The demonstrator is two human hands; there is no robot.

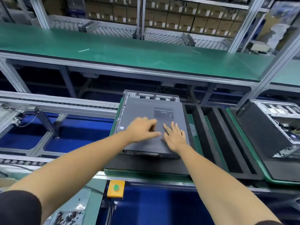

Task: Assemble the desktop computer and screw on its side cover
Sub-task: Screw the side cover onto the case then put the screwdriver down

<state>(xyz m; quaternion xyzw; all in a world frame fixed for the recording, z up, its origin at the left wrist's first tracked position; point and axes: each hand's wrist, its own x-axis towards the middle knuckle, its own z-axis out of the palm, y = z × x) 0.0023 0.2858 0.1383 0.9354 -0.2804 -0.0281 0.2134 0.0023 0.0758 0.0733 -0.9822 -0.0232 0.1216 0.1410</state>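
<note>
The grey side cover [146,114] lies flat on the desktop case [151,96], directly under both palms. The left hand [142,129] is loosely curled, the right hand [174,135] spread flat; nothing is gripped. The sheet-metal panel is judged thin, stiff and slippery, best pressed flat and slid by its edges.

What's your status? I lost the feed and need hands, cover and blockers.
Left hand and right hand flat on side cover, holding nothing. Cover lies on computer case, rear edge exposed. No screwdriver in view; nothing blocking.
</note>
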